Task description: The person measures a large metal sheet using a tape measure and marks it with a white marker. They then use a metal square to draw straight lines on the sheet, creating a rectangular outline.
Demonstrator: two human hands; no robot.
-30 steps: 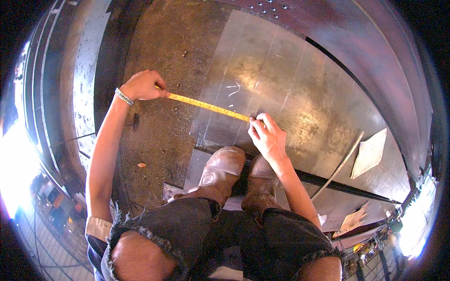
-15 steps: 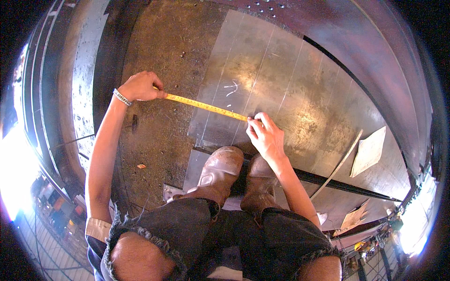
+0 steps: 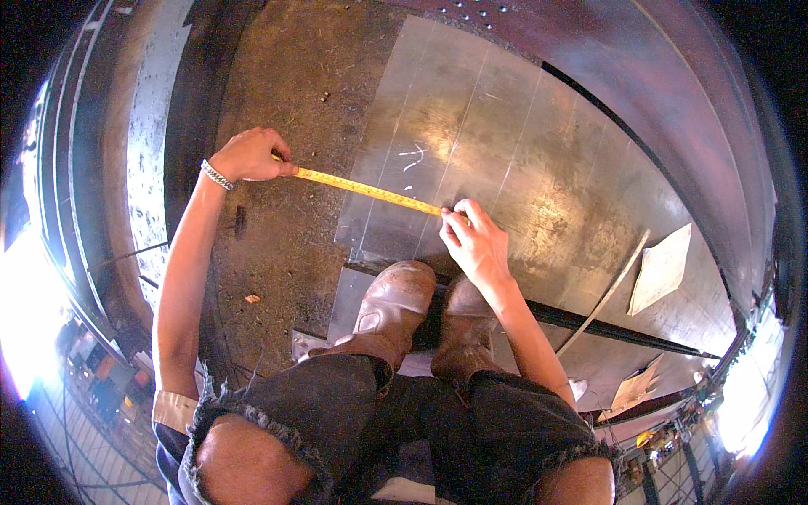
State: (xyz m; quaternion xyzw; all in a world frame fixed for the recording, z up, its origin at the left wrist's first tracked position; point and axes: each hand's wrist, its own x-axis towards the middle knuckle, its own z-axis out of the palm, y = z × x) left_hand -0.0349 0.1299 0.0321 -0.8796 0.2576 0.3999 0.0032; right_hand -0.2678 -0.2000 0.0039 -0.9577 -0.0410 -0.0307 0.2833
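A yellow tape measure (image 3: 370, 190) is stretched between my two hands, sloping down toward the right. My left hand (image 3: 254, 155), with a chain bracelet at the wrist, is closed around the tape over the brown, gritty floor. On the other side, my right hand (image 3: 476, 242) pinches the tape between thumb and finger, low over a grey metal sheet (image 3: 505, 151). Thin white lines run across this sheet, and a small chalk mark (image 3: 412, 156) lies just beyond the tape. The tape's case, if it is inside my left hand, is hidden.
My brown boots (image 3: 396, 295) stand at the sheet's near edge. To the right lie a thin strip (image 3: 608, 290) and a piece of cardboard (image 3: 660, 269), with a torn piece (image 3: 631, 391) nearer me. A long metal beam (image 3: 151, 126) runs along the left.
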